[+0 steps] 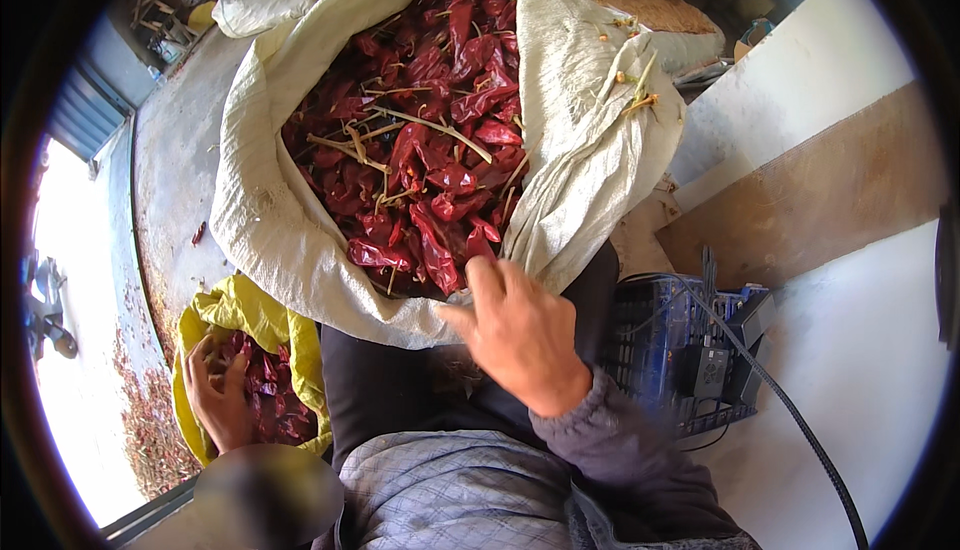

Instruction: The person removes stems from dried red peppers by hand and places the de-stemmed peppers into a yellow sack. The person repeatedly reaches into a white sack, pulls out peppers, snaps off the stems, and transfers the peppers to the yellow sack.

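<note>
A large white woven sack (pixel 262 197) stands in front of me, its mouth folded wide. Dried red chili peppers (pixel 431 167) with loose dry stems (pixel 442 130) fill it. My right hand (pixel 521 332) is at the sack's near rim, fingers curled beside a red pepper; whether they grip it is hidden. Left of my leg is a smaller yellow woven bag (pixel 232 301) holding darker dried chili peppers (pixel 281 400). Inside its mouth is my left hand (pixel 214 392), its fingers bent by the peppers. I cannot tell if that hand holds any.
Right of my leg stands a blue plastic crate (pixel 637 340) with dark boxed devices (pixel 709 370) and a black cable (pixel 787 407). Another filled sack (pixel 675 25) lies behind. Stems cling to the white sack's right fold. Pepper scraps (pixel 150 422) litter the floor at left.
</note>
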A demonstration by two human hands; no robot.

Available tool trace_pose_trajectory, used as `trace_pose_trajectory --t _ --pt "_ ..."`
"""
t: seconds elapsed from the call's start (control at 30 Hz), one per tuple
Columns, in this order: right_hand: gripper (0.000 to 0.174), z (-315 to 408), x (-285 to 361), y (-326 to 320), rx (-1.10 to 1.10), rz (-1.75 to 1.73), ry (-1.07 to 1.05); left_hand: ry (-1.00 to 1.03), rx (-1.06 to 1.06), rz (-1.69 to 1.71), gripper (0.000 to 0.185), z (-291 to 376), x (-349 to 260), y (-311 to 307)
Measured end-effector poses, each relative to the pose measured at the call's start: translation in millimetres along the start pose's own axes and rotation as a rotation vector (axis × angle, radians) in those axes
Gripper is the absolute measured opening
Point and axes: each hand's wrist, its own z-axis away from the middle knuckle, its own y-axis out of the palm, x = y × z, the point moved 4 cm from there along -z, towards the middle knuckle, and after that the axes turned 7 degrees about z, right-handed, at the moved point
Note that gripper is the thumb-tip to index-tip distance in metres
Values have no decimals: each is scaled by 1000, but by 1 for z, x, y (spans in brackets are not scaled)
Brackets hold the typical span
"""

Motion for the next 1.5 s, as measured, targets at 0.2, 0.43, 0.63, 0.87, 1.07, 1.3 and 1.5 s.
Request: trace_pose_trajectory --t 0.2,0.43,0.63,0.87,1.07,1.3,1.5 --pt "44 -15 -5 35 106 84 33 1045 515 -176 59 60 -136 91" --pt "12 -36 -31 21 189 -14 -51 1113 499 -111 20 38 -159 144" --pt "9 -82 -48 7 56 -190 -52 1219 518 -178 32 29 -163 152" --pt "15 -89 -65 -31 -286 -615 86 1188 97 -8 20 -61 -199 162" --pt "17 -83 -82 -85 -570 -527 73 1151 -277 66 13 -187 -350 103" --pt "19 -73 -87 -121 -668 -533 -36 1194 617 -128 15 -30 -251 109" --pt "13 -103 -64 -78 -311 -622 -200 871 1194 -210 18 46 -150 147"
